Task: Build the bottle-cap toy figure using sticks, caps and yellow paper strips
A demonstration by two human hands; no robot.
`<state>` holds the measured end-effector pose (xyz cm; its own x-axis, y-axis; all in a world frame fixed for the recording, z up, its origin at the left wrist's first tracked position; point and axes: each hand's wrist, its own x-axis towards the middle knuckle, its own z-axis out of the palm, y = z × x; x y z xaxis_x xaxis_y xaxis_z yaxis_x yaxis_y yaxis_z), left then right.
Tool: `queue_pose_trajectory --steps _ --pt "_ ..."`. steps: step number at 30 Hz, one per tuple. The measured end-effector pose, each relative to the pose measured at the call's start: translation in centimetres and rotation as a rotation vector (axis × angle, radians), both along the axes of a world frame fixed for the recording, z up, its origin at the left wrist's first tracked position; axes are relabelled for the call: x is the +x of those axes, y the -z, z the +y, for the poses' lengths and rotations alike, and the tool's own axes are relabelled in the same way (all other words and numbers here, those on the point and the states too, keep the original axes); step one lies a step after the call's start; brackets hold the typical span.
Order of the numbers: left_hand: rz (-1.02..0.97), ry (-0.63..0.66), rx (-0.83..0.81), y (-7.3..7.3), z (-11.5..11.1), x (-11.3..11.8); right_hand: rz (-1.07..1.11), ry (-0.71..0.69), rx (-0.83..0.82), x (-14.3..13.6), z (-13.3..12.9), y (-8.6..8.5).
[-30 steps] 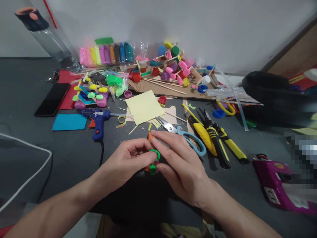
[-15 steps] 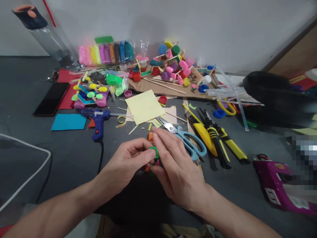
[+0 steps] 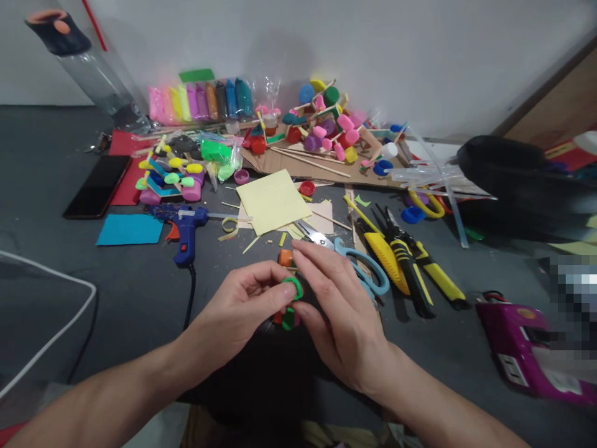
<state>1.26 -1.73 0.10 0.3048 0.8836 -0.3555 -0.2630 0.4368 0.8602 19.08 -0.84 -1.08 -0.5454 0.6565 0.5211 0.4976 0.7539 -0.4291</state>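
Pinching a green ring [image 3: 299, 287] in the left hand [image 3: 245, 295], round face tipped up toward the person, over the dark table [image 3: 140, 305], right hand [image 3: 342, 311] curved close beside, can't tell if it grips, orange piece [image 3: 285, 258] just beyond, glue gun [image 3: 187, 236] label [image 3: 186, 213] too small to read.

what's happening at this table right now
A person has both bare hands close together over a dark table. The left hand pinches a green ring-shaped piece, and the right hand curves beside it; its exact grip is hidden. An orange piece shows by the right fingertips. A blue glue gun lies to the left, and scissors lie partly behind the right hand.
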Motion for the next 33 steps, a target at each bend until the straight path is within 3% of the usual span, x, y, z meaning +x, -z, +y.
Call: queue_pose_trajectory --steps 7,15,29,33 --pt "0.046 0.083 0.026 -0.2 0.0 -0.3 0.131 -0.027 -0.075 0.4 0.0 0.1" --pt "0.014 0.089 0.014 0.0 0.2 -0.5 0.194 -0.065 -0.217 0.3 0.1 -0.1" --pt "0.058 0.252 0.064 -0.9 0.7 -1.3 0.152 -0.191 -0.191 0.7 0.3 -0.6" --pt "0.047 0.153 0.066 -0.6 0.6 -1.0 0.152 -0.141 -0.166 0.8 0.2 -0.7"
